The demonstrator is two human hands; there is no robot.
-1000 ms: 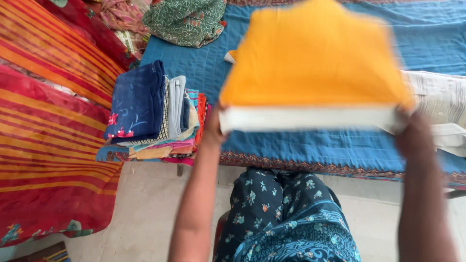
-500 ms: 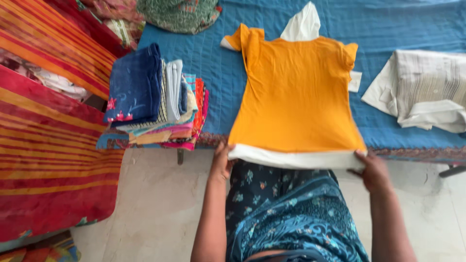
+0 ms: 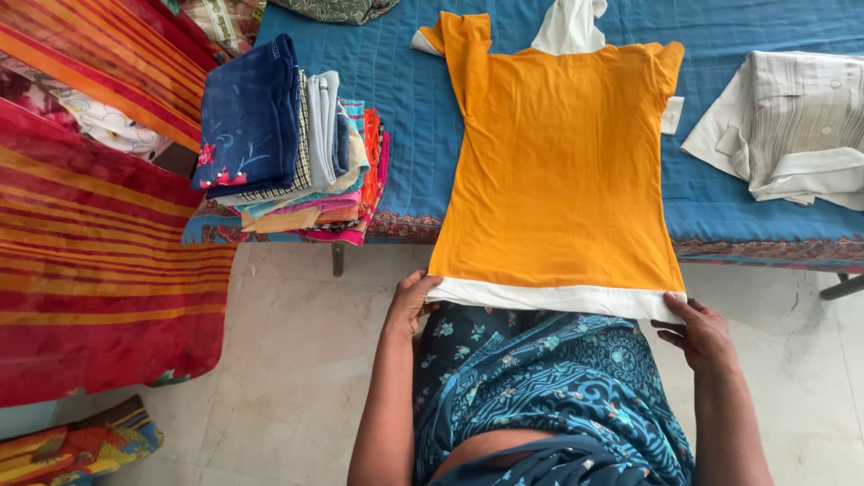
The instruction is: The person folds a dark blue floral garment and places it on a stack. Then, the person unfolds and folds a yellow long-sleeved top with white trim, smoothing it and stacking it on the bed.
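Note:
An orange top with a white hem band (image 3: 558,171) lies stretched flat, its upper part on the blue quilted bed cover (image 3: 405,81) and its hem hanging over the bed's near edge. My left hand (image 3: 410,301) grips the hem's left corner. My right hand (image 3: 697,328) pinches the hem's right corner. A white hood or collar piece (image 3: 569,25) shows at the top's neck.
A stack of folded clothes (image 3: 288,144) with a dark blue piece on top sits left of the top on the bed. A folded white striped shirt (image 3: 792,126) lies at the right. Red and orange striped cloth (image 3: 99,252) hangs at the left. Tiled floor (image 3: 288,360) is below.
The orange top, held up in the air a second ago, has come down and now lies spread flat on the bed. Both hands have dropped toward my lap, still on the hem.

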